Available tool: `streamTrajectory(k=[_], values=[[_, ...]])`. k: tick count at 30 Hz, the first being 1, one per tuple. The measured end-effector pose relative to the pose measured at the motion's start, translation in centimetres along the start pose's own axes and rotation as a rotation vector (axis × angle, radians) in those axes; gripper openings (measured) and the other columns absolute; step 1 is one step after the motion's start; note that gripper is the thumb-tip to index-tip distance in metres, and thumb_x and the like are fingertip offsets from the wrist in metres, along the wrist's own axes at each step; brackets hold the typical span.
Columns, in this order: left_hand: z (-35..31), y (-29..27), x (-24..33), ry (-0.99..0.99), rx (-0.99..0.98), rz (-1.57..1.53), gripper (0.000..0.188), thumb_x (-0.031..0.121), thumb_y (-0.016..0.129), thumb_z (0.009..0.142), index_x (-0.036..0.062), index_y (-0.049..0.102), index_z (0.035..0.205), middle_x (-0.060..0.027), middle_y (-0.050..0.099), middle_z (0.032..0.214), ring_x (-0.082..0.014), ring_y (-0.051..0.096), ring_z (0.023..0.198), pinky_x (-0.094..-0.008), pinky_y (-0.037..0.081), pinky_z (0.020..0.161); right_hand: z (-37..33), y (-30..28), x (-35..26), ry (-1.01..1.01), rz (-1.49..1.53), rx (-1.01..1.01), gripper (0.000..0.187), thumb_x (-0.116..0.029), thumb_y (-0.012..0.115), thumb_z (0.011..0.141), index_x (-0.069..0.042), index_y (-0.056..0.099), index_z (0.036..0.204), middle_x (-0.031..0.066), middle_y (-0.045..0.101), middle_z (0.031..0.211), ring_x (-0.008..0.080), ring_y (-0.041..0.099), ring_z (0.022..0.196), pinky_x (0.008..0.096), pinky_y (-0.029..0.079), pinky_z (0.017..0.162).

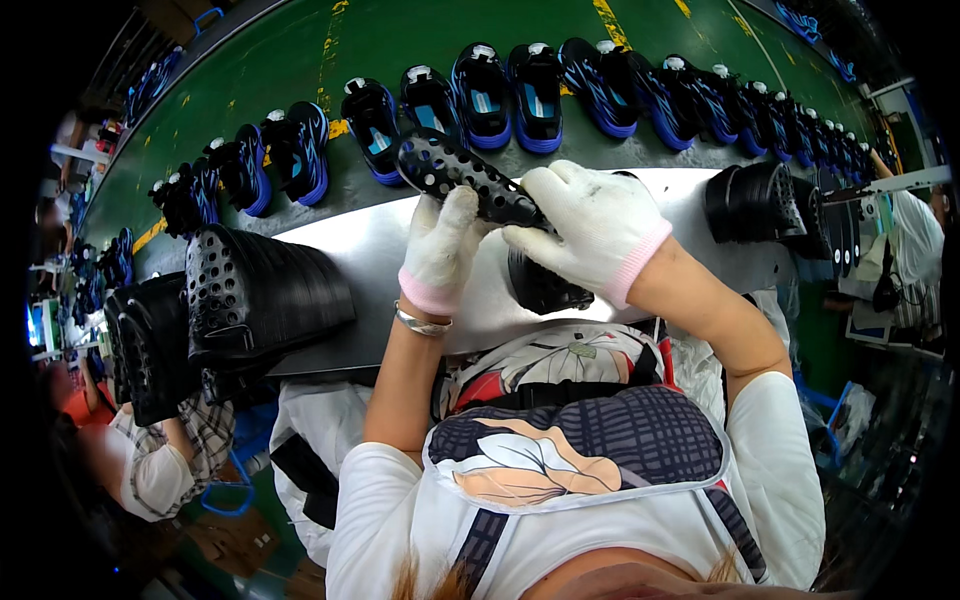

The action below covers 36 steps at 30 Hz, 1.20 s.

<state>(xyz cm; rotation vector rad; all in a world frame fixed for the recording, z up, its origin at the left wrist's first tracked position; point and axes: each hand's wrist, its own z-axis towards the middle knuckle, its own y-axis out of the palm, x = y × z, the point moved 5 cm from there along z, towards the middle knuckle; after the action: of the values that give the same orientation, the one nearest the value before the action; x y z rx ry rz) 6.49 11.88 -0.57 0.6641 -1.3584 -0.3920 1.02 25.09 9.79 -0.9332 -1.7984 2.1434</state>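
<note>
Black perforated foam insole gripped at both ends: left hand closed on near end, right hand clamped mid-length, raised above grey metal bench for access.

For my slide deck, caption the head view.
Gloved left hand and right hand hold a perforated black insole above a steel bench.

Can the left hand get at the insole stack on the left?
Probably yes: nothing lies between the left hand and the stack, but it grips a black insole with the right hand.
</note>
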Motion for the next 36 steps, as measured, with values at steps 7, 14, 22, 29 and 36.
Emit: streamTrajectory(k=[7,14,22,29,36], values=[[1.0,-1.5,0.7,-0.158,0.07,-0.001,0.04,0.027,0.054,0.097,0.0033,0.048,0.128,-0.0076,0.058,0.119,-0.0197,0.058,0.105,-0.0361,0.05,0.087,4.0,1.5,0.7,0.037,0.036,-0.145,0.044,-0.046,0.061,0.081,-0.002,0.058,0.079,0.0173,0.062,0.075,0.036,0.063,0.072,0.0437,0.049,0.062],[3.0,-6.1,2.5,0.176,0.34,1.167,0.046,0.029,0.068,0.085,-0.0003,0.057,0.119,-0.015,0.053,0.124,-0.0215,0.06,0.098,-0.032,0.052,0.079,8.4,1.3,3.7,0.205,-0.057,-0.342,0.053,-0.052,0.051,0.083,0.0,0.064,0.084,0.0215,0.066,0.081,0.0369,0.065,0.08,0.0434,0.051,0.074],[7.8,-6.2,-1.0,0.444,0.224,1.335,0.028,0.011,0.064,0.082,0.0035,0.06,0.108,-0.0184,0.056,0.102,-0.0392,0.055,0.096,-0.0435,0.047,0.082,15.2,2.1,5.9,0.196,0.023,-0.473,0.056,-0.051,0.06,0.079,0.003,0.067,0.088,0.0179,0.064,0.072,0.0271,0.062,0.069,0.036,0.049,0.068],[8.3,-7.1,-1.4,0.314,0.281,1.346,0.028,0.014,0.063,0.084,0.0076,0.059,0.111,-0.016,0.058,0.106,-0.037,0.057,0.096,-0.0431,0.049,0.08,19.7,2.3,4.9,0.181,-0.058,-0.566,0.054,-0.05,0.061,0.079,0.004,0.067,0.082,0.0091,0.058,0.064,0.0191,0.054,0.055,0.0326,0.047,0.055],[8.1,-7.2,-1.2,0.348,0.293,1.288,0.02,0.014,0.063,0.084,0.0059,0.063,0.102,-0.0142,0.061,0.098,-0.0354,0.059,0.09,-0.0408,0.049,0.075,17.9,1.5,5.5,0.405,0.103,-0.656,0.057,-0.05,0.062,0.075,0.004,0.07,0.091,0.0144,0.07,0.083,0.022,0.063,0.067,0.0332,0.051,0.063]])
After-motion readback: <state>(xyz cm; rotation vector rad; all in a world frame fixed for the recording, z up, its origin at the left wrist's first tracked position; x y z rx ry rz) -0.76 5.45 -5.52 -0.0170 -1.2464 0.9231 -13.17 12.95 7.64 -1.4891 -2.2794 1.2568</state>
